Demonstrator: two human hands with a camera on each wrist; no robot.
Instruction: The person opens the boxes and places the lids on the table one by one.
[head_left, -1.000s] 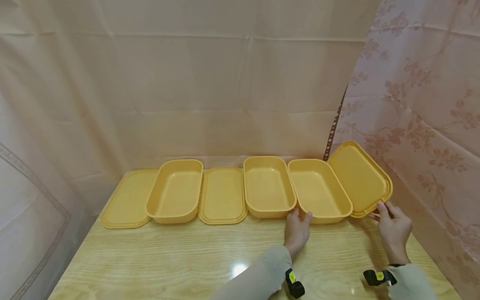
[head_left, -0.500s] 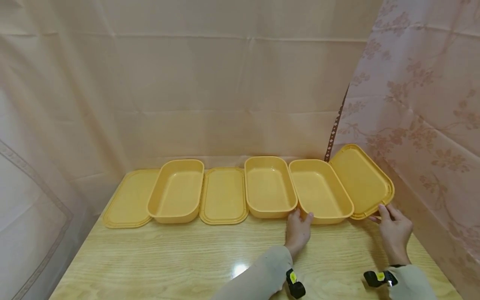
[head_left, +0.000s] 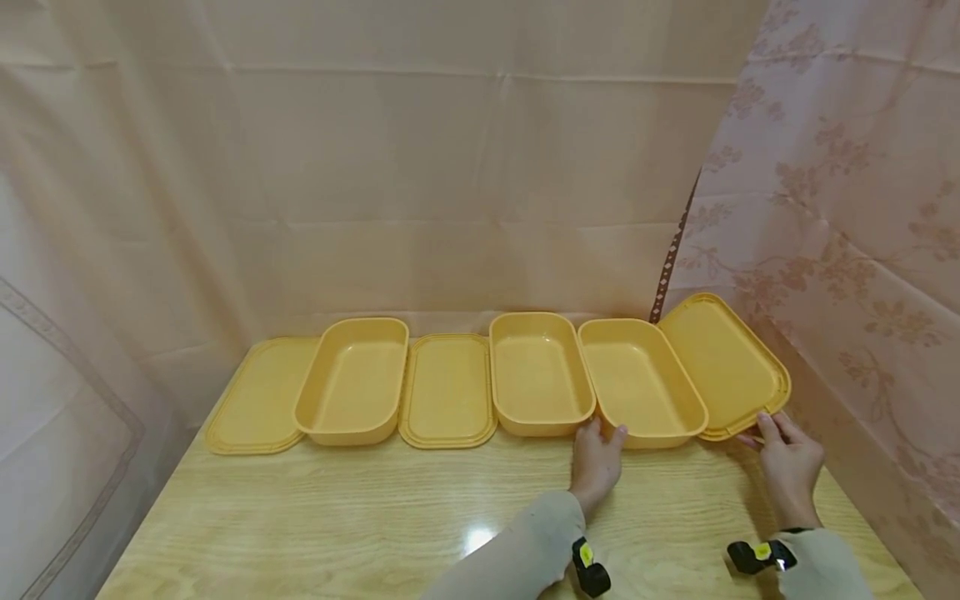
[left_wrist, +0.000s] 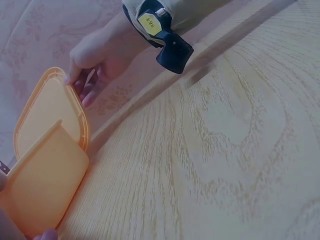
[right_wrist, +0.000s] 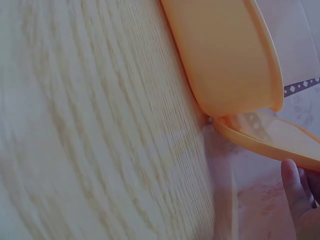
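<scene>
In the head view, my right hand [head_left: 791,462] pinches the near edge of a yellow lid [head_left: 723,367] between thumb and fingers. That lid leans up on its left side, its right side raised, next to the right-hand yellow food container [head_left: 645,379]. My left hand [head_left: 596,462] grips the near left corner of this container. Part of the left hand lies hidden behind the corner. In the right wrist view, my right thumb [right_wrist: 295,192] presses the lid's rim [right_wrist: 260,145]. The left wrist view shows the lid [left_wrist: 52,107] behind the container's wall [left_wrist: 47,182].
Another open container [head_left: 540,375] touches the held one's left side. Further left are a flat lid [head_left: 448,392], a third container [head_left: 356,379] and another flat lid [head_left: 258,400]. All sit on a wooden table [head_left: 360,525] against a beige curtain [head_left: 420,167]; a floral curtain [head_left: 862,250] borders the right.
The lid in my right hand has tipped slightly lower, its far edge sinking a little. My left hand keeps its place on the container.
</scene>
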